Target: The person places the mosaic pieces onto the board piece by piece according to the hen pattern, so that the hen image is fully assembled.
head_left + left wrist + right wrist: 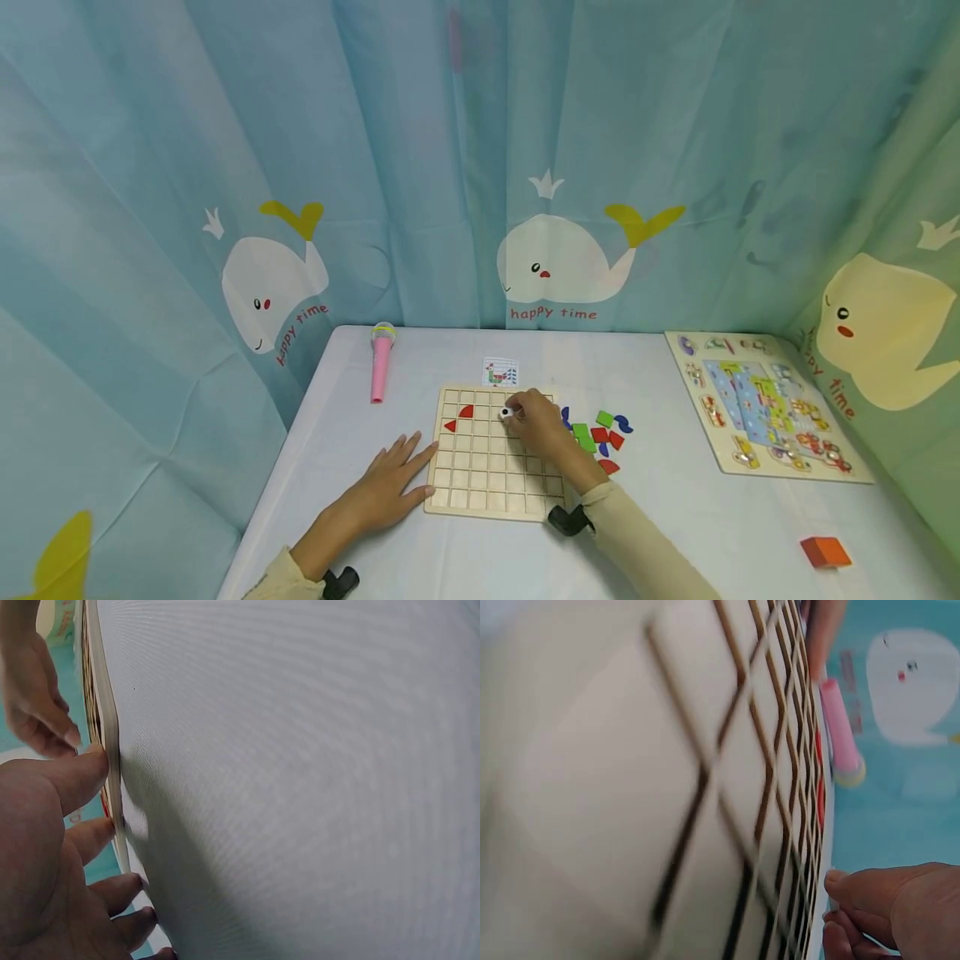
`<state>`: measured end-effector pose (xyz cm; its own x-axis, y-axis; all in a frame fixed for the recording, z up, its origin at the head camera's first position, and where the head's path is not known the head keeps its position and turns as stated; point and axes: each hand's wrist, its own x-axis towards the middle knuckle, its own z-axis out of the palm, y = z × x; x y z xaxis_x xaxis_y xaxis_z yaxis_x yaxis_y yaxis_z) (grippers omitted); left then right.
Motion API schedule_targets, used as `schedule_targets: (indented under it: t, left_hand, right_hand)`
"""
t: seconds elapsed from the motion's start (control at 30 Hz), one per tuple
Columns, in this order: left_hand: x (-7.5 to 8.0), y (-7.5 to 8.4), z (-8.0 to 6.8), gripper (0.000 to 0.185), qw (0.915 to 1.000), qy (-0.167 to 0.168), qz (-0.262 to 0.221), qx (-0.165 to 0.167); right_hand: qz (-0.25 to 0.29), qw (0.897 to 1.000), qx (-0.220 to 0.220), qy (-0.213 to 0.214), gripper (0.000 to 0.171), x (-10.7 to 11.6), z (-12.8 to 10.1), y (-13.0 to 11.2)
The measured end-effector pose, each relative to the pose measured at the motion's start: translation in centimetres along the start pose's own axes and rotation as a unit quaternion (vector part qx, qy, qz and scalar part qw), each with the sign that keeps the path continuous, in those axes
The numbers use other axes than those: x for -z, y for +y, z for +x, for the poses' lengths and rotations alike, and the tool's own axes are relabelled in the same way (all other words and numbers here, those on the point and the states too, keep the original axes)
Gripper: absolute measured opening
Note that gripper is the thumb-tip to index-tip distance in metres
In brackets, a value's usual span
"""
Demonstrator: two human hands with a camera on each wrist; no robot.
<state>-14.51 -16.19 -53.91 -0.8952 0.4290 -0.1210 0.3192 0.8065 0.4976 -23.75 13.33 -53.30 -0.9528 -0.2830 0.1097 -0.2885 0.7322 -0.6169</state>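
A wooden grid board (pixel 491 475) lies on the white table, also seen close up in the right wrist view (pixel 705 787). Two red pieces (pixel 467 411) sit in its upper left cells. My right hand (pixel 534 421) hovers over the board's top row and pinches a small white piece (pixel 507 412) in its fingertips (pixel 855 889). My left hand (pixel 390 483) lies flat on the table, fingers straight, with fingertips (pixel 90 769) against the board's left edge (pixel 112 750). Loose green, red and blue pieces (pixel 600 433) lie just right of the board.
A pattern card (pixel 500 372) lies behind the board. A pink toy microphone (pixel 381 367) lies at the back left. A picture puzzle board (pixel 765 408) fills the right side, and an orange block (pixel 825 552) sits near the front right. Whale-print curtains surround the table.
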Motion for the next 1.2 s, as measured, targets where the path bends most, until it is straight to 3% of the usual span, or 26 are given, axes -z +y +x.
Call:
schedule_targets:
  t: [0.27, 0.37, 0.93, 1.2]
  left_hand:
    - [-0.1, -0.1, 0.1, 0.064, 1.0000, 0.001, 0.001, 0.000]
    - [-0.2, -0.3, 0.2, 0.064, 1.0000, 0.001, 0.001, 0.000]
    - [-0.2, -0.4, 0.2, 0.065, 1.0000, -0.003, -0.002, -0.001]
    - [-0.4, -0.5, 0.2, 0.065, 1.0000, -0.002, 0.002, 0.000]
  right_hand:
    - [-0.010, 0.999, 0.046, -0.005, 0.018, -3.1, 0.5, -2.9]
    - [-0.016, 0.999, 0.044, -0.007, 0.016, -3.8, 0.6, -3.5]
    - [-0.035, 0.999, 0.031, -0.020, 0.017, -4.7, 0.9, -5.5]
    - [-0.049, 0.997, 0.058, -0.010, 0.015, -4.7, 1.0, -5.3]
